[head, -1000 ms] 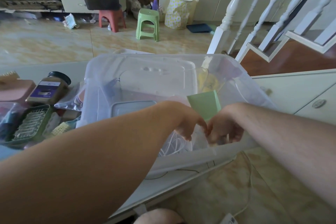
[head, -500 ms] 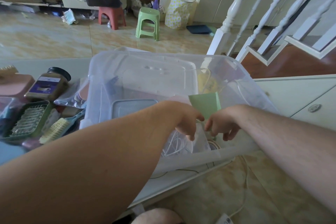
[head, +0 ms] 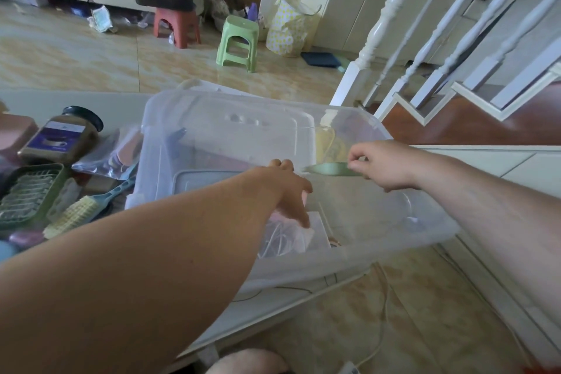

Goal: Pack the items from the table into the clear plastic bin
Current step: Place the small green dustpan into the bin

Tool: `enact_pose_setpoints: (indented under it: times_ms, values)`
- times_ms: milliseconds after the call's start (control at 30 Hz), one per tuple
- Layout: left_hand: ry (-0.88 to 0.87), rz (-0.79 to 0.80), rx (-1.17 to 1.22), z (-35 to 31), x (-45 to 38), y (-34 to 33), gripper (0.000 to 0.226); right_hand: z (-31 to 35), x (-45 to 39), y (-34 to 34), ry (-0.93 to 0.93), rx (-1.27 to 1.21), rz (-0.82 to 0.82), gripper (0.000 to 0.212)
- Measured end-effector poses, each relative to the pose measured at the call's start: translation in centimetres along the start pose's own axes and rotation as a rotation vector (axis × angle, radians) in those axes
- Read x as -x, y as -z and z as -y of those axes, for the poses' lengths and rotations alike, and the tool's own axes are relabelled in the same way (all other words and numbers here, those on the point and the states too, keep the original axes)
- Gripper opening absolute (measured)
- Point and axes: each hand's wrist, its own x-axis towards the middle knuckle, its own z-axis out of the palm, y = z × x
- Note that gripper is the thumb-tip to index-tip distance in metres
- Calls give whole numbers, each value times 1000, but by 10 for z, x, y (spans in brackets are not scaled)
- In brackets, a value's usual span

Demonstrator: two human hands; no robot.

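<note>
The clear plastic bin sits on the table's right end, with a lidded container, white cables and a yellow item inside. My right hand pinches a flat green piece, held nearly level over the bin's right half. My left hand reaches into the bin with fingers pointing down onto a white packet; it touches the green piece's left end or lies just beside it, I cannot tell which.
Left of the bin lie a brown jar, a green soap dish, a scrub brush and a clear zip bag. Stair railing rises at right. Stools stand on the floor behind.
The green piece has tipped from upright to nearly flat. My right hand moved right and up with it, and my left hand spread apart from the right and lowered into the bin.
</note>
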Motion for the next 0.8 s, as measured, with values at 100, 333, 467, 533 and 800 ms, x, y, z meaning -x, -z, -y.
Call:
enact_pose_setpoints:
  times_ms: [100, 333, 467, 533, 800]
  values:
    - [47, 12, 20, -4, 0, 2, 92, -4, -3, 4, 3, 21, -86, 23]
    - [-35, 99, -93, -16, 6, 16, 72, 21, -9, 18, -27, -80, -414, 14]
    - [-65, 323, -188, -35, 3, 15, 85, 42, -14, 22, 187, 31, -521, 28]
    - [-55, 344, -184, -34, 1, 15, 87, 48, -22, 13, 345, 109, -539, 34]
    - [-56, 208, -179, -27, 5, 16, 73, 80, -71, -32, 365, -78, -396, 38]
